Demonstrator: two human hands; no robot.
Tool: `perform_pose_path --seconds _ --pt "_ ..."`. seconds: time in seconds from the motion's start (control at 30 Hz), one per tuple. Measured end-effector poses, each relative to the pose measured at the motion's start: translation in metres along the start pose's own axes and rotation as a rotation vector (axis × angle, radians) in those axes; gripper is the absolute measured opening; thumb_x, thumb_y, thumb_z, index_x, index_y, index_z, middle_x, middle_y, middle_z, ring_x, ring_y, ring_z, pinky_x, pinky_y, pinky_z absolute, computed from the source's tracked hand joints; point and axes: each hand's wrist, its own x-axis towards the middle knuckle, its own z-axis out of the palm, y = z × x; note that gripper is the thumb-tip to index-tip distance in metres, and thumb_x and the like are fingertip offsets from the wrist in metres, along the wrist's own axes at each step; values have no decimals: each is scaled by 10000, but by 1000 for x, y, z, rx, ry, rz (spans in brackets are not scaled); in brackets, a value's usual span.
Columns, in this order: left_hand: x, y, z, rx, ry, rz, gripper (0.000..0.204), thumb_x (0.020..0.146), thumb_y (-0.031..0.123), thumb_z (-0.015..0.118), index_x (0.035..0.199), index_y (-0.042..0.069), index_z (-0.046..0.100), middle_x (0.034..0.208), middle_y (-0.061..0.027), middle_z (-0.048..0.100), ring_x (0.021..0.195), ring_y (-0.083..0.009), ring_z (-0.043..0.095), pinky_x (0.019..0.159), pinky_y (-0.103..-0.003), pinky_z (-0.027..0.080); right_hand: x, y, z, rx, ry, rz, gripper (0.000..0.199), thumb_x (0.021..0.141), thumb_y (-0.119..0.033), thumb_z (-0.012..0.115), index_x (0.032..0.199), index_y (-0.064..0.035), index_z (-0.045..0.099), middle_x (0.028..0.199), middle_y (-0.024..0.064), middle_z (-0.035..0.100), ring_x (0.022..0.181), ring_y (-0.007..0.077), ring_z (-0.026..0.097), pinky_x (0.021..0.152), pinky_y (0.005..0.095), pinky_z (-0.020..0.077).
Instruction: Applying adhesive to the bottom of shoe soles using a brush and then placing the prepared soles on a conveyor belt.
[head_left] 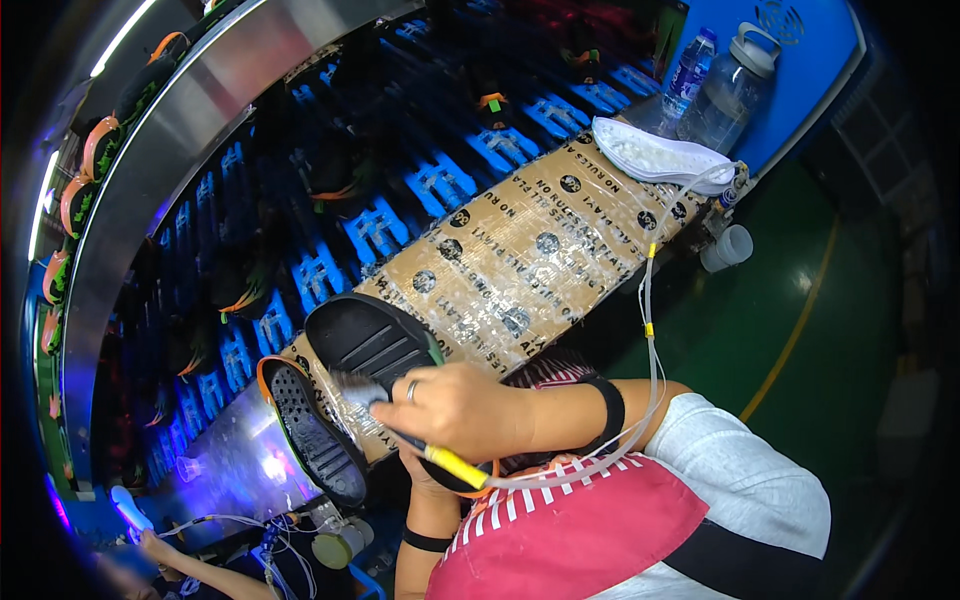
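My right hand [455, 408], with a ring on one finger, is closed around a glue brush. The pale bristles [358, 390] are blurred, and a yellow collar [455, 467] joins the handle to a clear tube. Below it, my left hand [425, 472] is mostly covered by the right; it appears to grip a dark shoe piece with an orange edge [462, 482], largely hidden. Just beyond the brush, a black shoe sole [365, 338] with ridges and a greenish edge lies on the cardboard-covered bench [520, 255]. Left of the brush rests a black perforated sole [318, 435] with an orange rim.
At the bench's far right end are a white sole [655, 155], a water bottle [690, 75] and a large clear jug [730, 90]. Blue racks [440, 185] run behind the bench. A co-worker's hand [155, 545] holds a pale-handled tool at lower left.
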Motion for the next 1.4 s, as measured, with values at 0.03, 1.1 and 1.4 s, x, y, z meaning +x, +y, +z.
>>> perform_pose_path --seconds 0.03,1.1,1.4 --pt "3 2 3 4 -5 29 612 833 513 455 1301 124 382 1278 -71 452 1138 -265 453 987 -427 336 -2 2 2 58 -50 -80 320 640 -144 640 937 -40 589 701 40 528 644 196 565 510 289 455" --pt "7 15 8 79 -31 104 682 777 570 497 1247 79 429 1227 -149 469 1126 -279 467 993 -426 330 -2 -2 -4 200 33 52 238 689 -124 673 899 -41 597 629 67 493 536 228 536 493 322 449" --pt "13 32 17 -17 -120 163 690 786 581 465 1264 90 385 1202 -117 463 1096 -278 462 950 -442 366 -14 -5 -3 255 96 113 259 702 -109 680 937 -29 606 616 77 509 527 226 556 470 306 444"
